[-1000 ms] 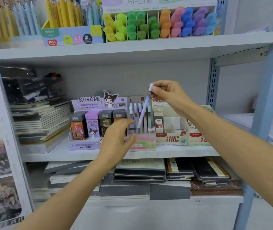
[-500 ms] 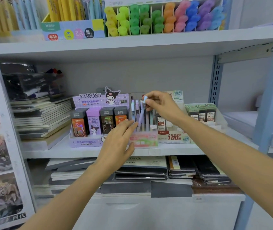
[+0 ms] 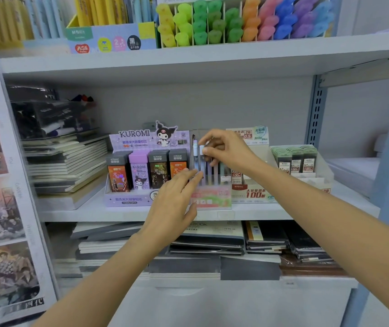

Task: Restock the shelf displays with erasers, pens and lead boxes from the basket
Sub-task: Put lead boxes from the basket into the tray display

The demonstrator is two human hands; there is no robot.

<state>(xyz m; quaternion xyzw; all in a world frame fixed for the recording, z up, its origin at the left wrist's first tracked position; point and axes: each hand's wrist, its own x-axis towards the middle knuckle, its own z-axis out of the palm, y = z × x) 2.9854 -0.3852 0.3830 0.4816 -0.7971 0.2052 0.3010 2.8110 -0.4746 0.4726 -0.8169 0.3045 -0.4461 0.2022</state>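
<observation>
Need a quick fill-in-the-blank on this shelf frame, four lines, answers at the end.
The right hand pinches the top of a ____ in the clear display. The ____ hand touches that display's front. The purple lead display reads ____. The highlighters stand one shelf ____ the clear display. Missing: pen; left; KUROMI; above.

Body in view = two arms only: left hand (image 3: 172, 204) and right hand (image 3: 227, 149), both bare, with slim fingers and smooth knuckles. Left forearm (image 3: 108, 279) and right forearm (image 3: 318, 208) are bare skin all the way from wrist to frame edge, slender and tapering evenly toward the wrist. Nail and fine skin detail is too blurred to tell.
</observation>
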